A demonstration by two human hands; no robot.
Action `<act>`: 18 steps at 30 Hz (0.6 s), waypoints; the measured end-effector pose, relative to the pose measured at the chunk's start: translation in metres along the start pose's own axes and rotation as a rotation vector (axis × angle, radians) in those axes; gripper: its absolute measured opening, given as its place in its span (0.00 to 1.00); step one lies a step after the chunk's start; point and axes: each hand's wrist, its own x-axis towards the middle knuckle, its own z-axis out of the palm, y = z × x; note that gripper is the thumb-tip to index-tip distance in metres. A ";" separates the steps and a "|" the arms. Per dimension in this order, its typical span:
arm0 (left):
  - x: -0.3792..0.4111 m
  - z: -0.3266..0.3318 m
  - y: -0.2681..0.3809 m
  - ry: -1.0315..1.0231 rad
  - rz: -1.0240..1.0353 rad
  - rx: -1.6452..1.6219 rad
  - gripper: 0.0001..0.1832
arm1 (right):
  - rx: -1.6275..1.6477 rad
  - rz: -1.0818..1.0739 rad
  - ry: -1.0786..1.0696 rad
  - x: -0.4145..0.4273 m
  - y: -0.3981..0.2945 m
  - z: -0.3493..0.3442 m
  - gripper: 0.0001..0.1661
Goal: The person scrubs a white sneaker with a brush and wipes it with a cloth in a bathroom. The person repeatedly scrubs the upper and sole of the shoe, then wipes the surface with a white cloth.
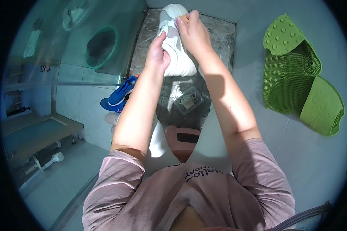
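A white sneaker [177, 59] with grey panels is held out at arm's length, its toe pointing away from me. My left hand [158, 55] grips it at the heel opening, thumb along the collar. In my right hand [195, 34] is a small orange-yellow sponge or block [184, 19], mostly hidden by the fingers, pressed against the side of the shoe near the toe. Below the shoe, a clear plastic container [189, 100] with pale laces in it rests on the wet dark tile floor [167, 101].
Blue sneakers [118, 95] and pale shoes [112, 118] stand at the left by a glass partition. A pink plastic stool [173, 132] shows between my knees. On the right wall hangs a green silicone scrubbing mat [289, 78]. A hose [303, 215] runs at lower right.
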 end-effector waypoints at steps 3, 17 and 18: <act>-0.006 0.008 -0.007 0.073 0.043 0.008 0.23 | -0.254 -0.168 -0.158 -0.012 -0.016 0.003 0.22; -0.006 0.015 0.001 0.087 0.076 0.023 0.24 | -0.138 -0.010 -0.084 -0.029 -0.021 0.022 0.24; -0.006 0.017 0.003 0.105 0.053 0.002 0.24 | -0.141 -0.071 -0.132 -0.031 -0.026 0.019 0.25</act>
